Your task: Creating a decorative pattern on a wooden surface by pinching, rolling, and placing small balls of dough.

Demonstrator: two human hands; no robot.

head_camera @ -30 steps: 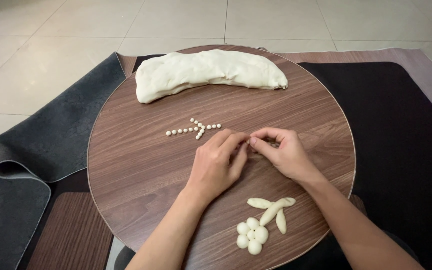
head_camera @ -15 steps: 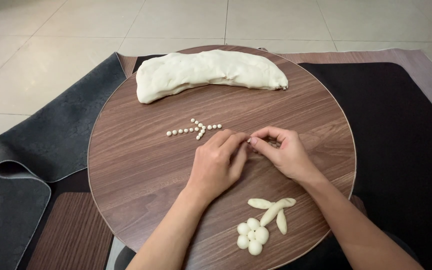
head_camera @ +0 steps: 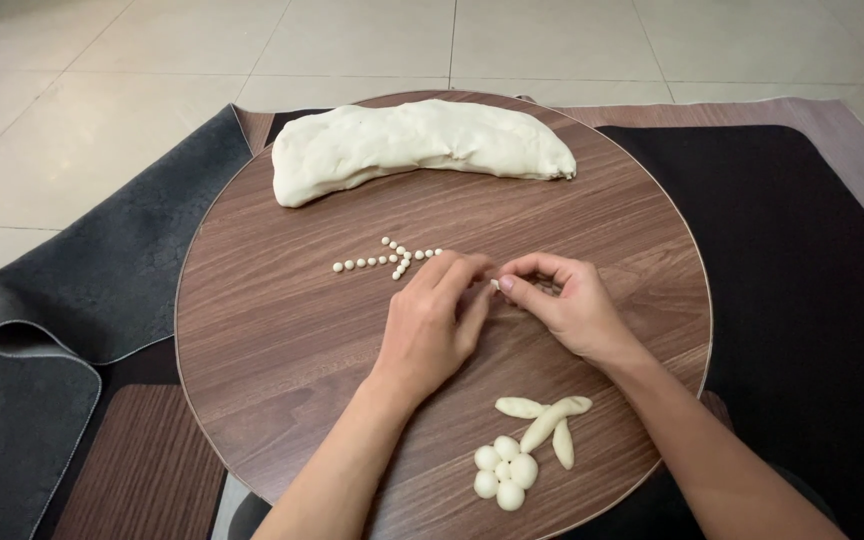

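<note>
Dough bit (head_camera: pixel 496 284), seemingly pinched between left hand (head_camera: pixel 439 325), right hand (head_camera: pixel 564 305)

Head view: no packages, labels, signs or screens.
Nothing of these kinds appears around either hand, on the surface beneath them or beyond it; no printed or lit surface shows anywhere in the view.
</note>
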